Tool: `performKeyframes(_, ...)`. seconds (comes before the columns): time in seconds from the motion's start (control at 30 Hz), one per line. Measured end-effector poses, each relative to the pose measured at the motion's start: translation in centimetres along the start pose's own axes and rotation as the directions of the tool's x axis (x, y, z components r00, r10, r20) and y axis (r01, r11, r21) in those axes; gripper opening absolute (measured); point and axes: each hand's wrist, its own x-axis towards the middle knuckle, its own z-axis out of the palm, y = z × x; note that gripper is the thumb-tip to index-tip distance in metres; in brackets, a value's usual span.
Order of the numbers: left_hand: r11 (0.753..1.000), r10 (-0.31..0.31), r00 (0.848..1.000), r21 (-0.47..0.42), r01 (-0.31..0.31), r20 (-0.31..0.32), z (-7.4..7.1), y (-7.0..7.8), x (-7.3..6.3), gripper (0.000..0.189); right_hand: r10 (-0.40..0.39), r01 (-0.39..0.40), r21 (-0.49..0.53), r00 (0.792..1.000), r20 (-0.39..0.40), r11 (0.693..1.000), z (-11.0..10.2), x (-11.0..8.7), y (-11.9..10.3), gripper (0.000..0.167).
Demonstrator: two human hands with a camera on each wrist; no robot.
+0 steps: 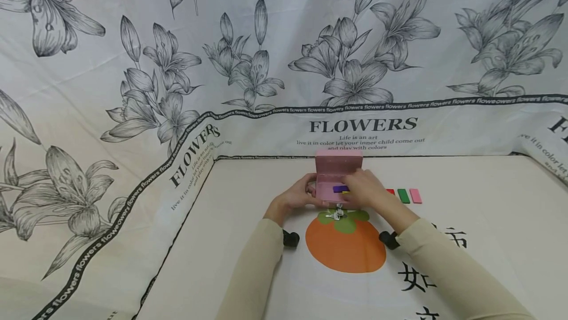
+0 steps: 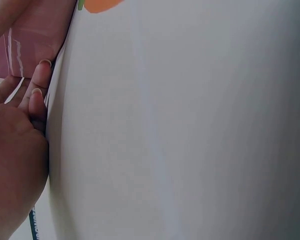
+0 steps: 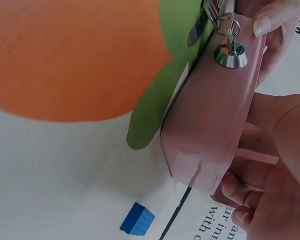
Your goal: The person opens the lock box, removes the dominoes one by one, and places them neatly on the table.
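A pink box (image 1: 326,193) stands with its lid (image 1: 338,162) raised, and a key (image 1: 338,213) on a ring sits in its front lock (image 3: 231,54). My left hand (image 1: 296,195) holds the box at its left side, thumb on the front rim and the other fingers along the wall. Over the box's right side, my right hand (image 1: 365,187) reaches in; its thumb and index finger dip behind the front wall, so I cannot tell whether they pinch anything. Inside lies a purple block (image 1: 340,189), with a bit of a yellow block (image 1: 345,192) just by the right fingertips.
Right of the box, a red block (image 1: 390,192), a green block (image 1: 403,195) and a pink block (image 1: 415,195) lie in a row. A blue block (image 3: 137,219) lies near the box's corner. The cloth carries a printed orange persimmon (image 1: 346,248); a flowered curtain (image 1: 364,130) rises behind.
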Motion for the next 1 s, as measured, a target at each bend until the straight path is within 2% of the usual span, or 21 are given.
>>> performKeyframes(0.13,1.0,-0.004,1.0,-0.009,0.004,0.0,0.0,0.0,0.0,0.098,-0.005,0.005,0.019,1.0,-0.002,1.0,0.2,0.2,-0.3,0.017)
performKeyframes(0.27,1.0,-0.012,1.0,-0.028,0.012,-0.002,0.0,0.1,-0.1,0.098,-0.008,0.01,0.07,1.0,-0.021,0.997,0.6,0.6,-0.5,0.028)
performKeyframes(0.4,0.999,-0.01,1.0,-0.037,0.01,0.003,-0.1,0.0,0.0,0.098,0.032,-0.029,0.112,0.999,-0.022,0.993,1.1,0.9,-0.5,0.034)
performKeyframes(0.77,1.0,-0.001,1.0,-0.01,0.001,-0.005,-0.1,-0.1,0.1,0.098,0.137,-0.135,0.052,0.99,-0.046,0.99,1.8,1.4,-1.0,0.037)
performKeyframes(1.0,1.0,0.01,1.0,0.012,-0.01,-0.004,-0.1,-0.1,0.1,0.097,0.139,-0.136,0.052,0.988,-0.059,0.989,2.0,1.7,-1.4,0.038)
